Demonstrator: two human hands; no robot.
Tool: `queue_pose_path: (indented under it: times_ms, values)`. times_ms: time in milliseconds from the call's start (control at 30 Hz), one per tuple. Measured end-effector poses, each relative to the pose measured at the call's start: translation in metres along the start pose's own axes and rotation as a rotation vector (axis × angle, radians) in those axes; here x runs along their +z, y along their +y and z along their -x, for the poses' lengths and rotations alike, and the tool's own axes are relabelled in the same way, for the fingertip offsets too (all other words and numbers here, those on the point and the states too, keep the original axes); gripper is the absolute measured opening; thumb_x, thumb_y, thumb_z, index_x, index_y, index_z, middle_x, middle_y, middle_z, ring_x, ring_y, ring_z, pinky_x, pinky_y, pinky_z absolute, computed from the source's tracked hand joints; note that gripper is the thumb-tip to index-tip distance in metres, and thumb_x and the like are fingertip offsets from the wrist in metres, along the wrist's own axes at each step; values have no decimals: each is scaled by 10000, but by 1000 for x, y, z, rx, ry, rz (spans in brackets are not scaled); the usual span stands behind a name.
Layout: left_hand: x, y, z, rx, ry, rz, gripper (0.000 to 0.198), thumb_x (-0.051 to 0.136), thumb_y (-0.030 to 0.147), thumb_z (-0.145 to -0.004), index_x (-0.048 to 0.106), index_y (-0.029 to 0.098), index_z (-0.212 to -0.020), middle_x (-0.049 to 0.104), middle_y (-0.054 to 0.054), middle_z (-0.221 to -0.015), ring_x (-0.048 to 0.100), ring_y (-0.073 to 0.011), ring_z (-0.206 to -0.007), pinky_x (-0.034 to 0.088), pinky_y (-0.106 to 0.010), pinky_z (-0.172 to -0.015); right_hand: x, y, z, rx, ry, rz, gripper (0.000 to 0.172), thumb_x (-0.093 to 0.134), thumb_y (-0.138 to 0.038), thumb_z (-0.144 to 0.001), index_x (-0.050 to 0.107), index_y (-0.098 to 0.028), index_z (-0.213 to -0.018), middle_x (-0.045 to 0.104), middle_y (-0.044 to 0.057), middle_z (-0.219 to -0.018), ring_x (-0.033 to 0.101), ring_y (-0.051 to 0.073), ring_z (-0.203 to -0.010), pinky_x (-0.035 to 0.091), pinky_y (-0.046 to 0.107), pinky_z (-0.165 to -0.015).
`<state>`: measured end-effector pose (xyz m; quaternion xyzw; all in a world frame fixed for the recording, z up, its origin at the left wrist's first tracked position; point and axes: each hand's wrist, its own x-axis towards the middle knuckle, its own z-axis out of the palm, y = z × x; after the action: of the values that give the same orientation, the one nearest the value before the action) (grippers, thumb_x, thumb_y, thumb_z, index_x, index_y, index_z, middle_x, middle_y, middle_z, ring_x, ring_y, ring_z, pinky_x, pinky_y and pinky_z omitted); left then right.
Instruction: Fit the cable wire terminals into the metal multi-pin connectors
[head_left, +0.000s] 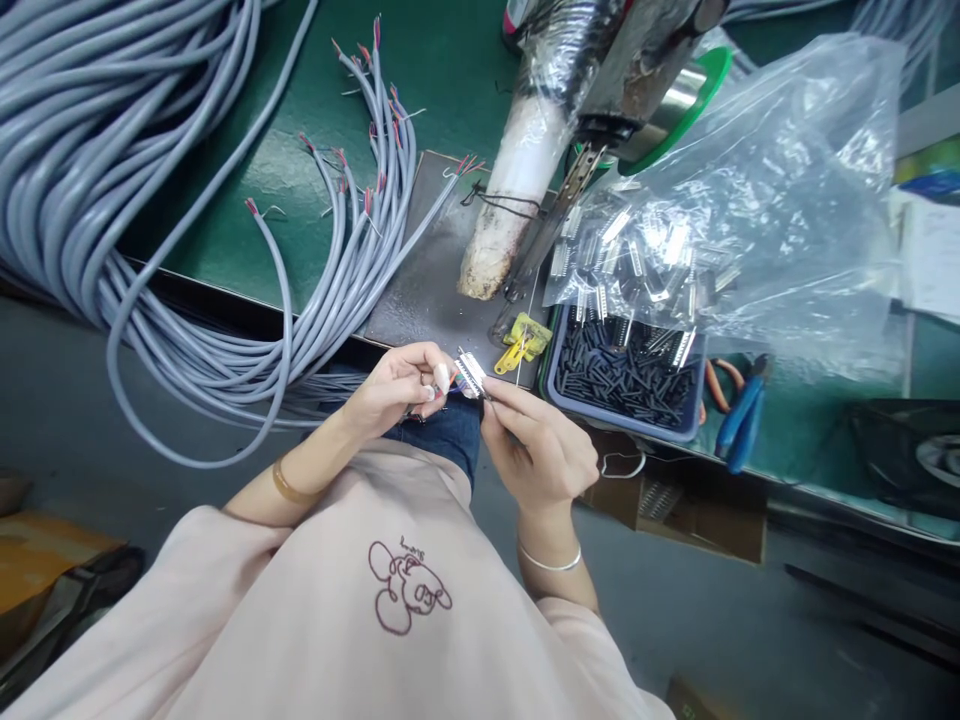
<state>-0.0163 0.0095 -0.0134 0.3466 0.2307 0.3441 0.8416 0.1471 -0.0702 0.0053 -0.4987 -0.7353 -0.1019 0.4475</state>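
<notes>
My left hand (409, 385) is closed, its thumb and fingers pinching thin coloured wires (451, 378) in front of my body. These wires run to a small metal multi-pin connector (471, 372). At the connector's other end, my right hand (536, 435) grips it between thumb and forefinger. Just beyond the connector lies a yellow clip-like piece (523, 343) on a dark board (420, 290). Above the board, a soldering iron (547, 225) points down beside a white, plastic-wrapped tube (517, 170) with a scorched end.
Many grey cables (150, 200) with stripped ends fill the left. A blue tray (626, 418) holds black sleeves (622, 375), with a plastic bag (787, 170) of connectors behind. Blue-handled cutters (742, 415) lie right of the tray. A solder spool (675, 115) stands at the back.
</notes>
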Motion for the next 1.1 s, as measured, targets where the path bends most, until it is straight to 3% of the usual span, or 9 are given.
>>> queue_pose_path:
  times_ms: [267,467,567,800,1100]
  values:
    - [1,1,0,3,20,-100,429,876,443,-655,555,162,-703,594,6,-694,433,-42,-456,345,-198,-409,3,-3,-2,89,-4,-15,172,706,-81,-877,628,-222,-939,813,46,-966,789,148,-838,646,235,-728]
    - [18,2,-6,74,236,-267,332,849,338,-705,572,158,-737,626,23,-693,447,-20,-467,379,-158,-446,9,2,-3,230,-14,-16,174,684,-81,-875,593,-230,-879,796,39,-966,774,150,-875,629,267,-767]
    - [26,2,-14,143,306,-323,270,823,259,-687,574,159,-714,657,9,-720,559,-48,-566,461,-157,-538,10,7,-6,239,-16,1,175,665,-92,-880,570,-237,-853,789,33,-977,765,146,-887,620,271,-767]
    - [34,5,-28,288,351,-443,165,714,195,-693,553,163,-693,664,6,-743,590,-55,-620,479,-155,-589,10,17,-13,254,-3,5,183,671,-97,-873,565,-243,-843,780,10,-976,756,146,-902,604,273,-786]
    - [29,8,-32,291,344,-448,156,710,172,-696,554,160,-694,685,-1,-768,632,-62,-643,511,-150,-605,14,21,-17,264,2,-29,170,680,-100,-875,582,-239,-864,779,6,-978,760,153,-917,614,296,-820]
